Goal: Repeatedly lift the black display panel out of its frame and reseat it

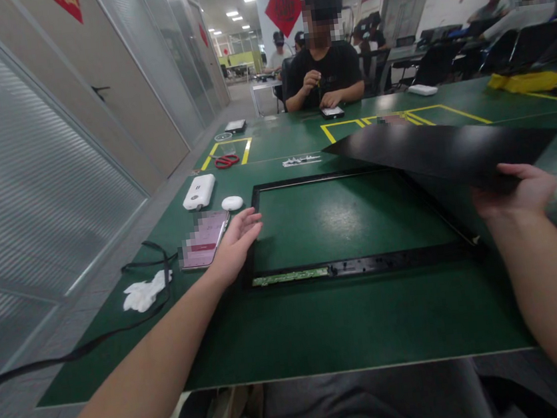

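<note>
A black rectangular frame (390, 261) lies on the green table, with a narrow green circuit board (291, 276) along the left part of its near side. My left hand (242, 234) is at the frame's left side, fingers extended and a little apart, with nothing held. On the right, my right hand (518, 194) grips the near edge of a thin black panel (442, 146), thumb on top and fingers beneath. The panel is raised and tilted, overlapping the frame's far right corner in view.
A phone (205, 241), white power bank (199, 192), white round case (232, 203), crumpled tissue (146, 292) and black strap (106, 334) lie left. Red scissors (227, 162) and small white pieces (302, 161) lie farther back. A person (326, 69) sits opposite.
</note>
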Available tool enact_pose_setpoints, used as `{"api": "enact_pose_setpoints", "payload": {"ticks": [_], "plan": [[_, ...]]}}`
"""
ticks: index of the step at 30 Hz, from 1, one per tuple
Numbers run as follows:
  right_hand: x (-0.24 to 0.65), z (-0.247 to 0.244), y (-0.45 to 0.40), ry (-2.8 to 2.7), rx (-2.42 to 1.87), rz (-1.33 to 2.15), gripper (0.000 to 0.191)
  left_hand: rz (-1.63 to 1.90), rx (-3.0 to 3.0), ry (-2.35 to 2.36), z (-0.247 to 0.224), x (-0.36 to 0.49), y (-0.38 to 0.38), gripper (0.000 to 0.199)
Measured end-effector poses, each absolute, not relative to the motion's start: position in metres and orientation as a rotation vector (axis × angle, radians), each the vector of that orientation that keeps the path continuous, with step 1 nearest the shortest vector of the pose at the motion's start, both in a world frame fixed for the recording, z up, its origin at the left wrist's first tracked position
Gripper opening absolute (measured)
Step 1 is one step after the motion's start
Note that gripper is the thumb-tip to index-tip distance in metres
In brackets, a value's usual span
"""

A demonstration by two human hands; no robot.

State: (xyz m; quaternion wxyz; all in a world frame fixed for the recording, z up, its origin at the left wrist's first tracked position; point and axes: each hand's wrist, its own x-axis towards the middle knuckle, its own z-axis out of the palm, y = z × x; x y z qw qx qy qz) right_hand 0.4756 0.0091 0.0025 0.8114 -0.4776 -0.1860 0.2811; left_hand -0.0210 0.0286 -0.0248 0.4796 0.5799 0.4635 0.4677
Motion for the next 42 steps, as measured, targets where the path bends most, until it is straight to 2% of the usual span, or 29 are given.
{"api": "enact_pose_setpoints", "payload": {"ticks": [5,9,13,20,24,30,36,42], "plan": [[0.462,0.012,-0.004,-0.53,-1.111,0.721,0.017,1.281,1.17,1.068,-0.017,-0.019,0.027,0.055],[0.452,0.019,-0.014,-0.681,-1.207,0.751,0.034,1.338,1.091,1.019,-0.01,-0.021,0.027,0.05],[0.442,0.025,-0.02,-0.759,-1.302,0.79,0.042,1.314,1.043,0.985,-0.004,-0.023,0.026,0.05],[0.44,0.026,-0.023,-0.872,-1.361,0.855,0.047,1.256,1.066,0.936,-0.001,-0.028,0.026,0.069],[0.444,0.024,-0.025,-0.871,-1.426,0.894,0.048,1.368,1.13,0.902,-0.003,-0.031,0.028,0.068],[0.446,0.014,-0.02,-1.011,-1.388,1.006,0.06,1.507,1.23,0.892,-0.007,-0.034,0.032,0.071],[0.447,0.004,-0.007,-1.09,-1.361,1.05,0.049,1.563,1.251,0.94,0.001,-0.03,0.025,0.071],[0.446,0.004,-0.002,-1.081,-1.424,1.092,0.054,1.463,1.152,0.98,0.013,-0.024,0.014,0.067]]}}
